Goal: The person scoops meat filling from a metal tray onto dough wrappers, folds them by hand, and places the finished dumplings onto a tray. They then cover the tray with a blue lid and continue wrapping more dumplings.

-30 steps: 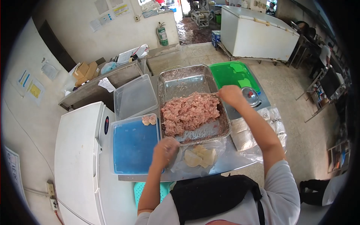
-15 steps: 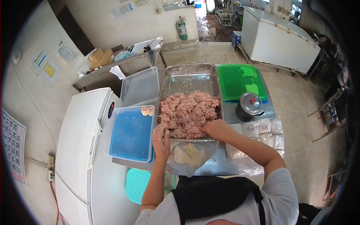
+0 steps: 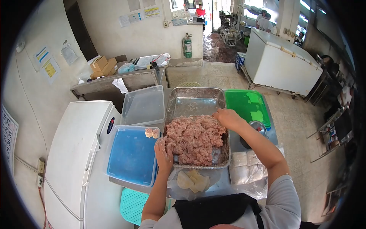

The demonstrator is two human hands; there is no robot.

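L hand, fingers open, at metal tray's L edge by near corner, prob. bracing raw mince; R hand at R edge, grip unclear.

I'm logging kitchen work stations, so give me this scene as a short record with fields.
left hand: open, at the meat's left edge
right hand: at the meat's far right edge, grip unclear
meat: ground, pinkish, heaped in the metal tray
left of tray: blue container, small lump in its far right corner; clear container beyond
right of tray: green container, pot partly behind the forearm
near side: pale flat pieces
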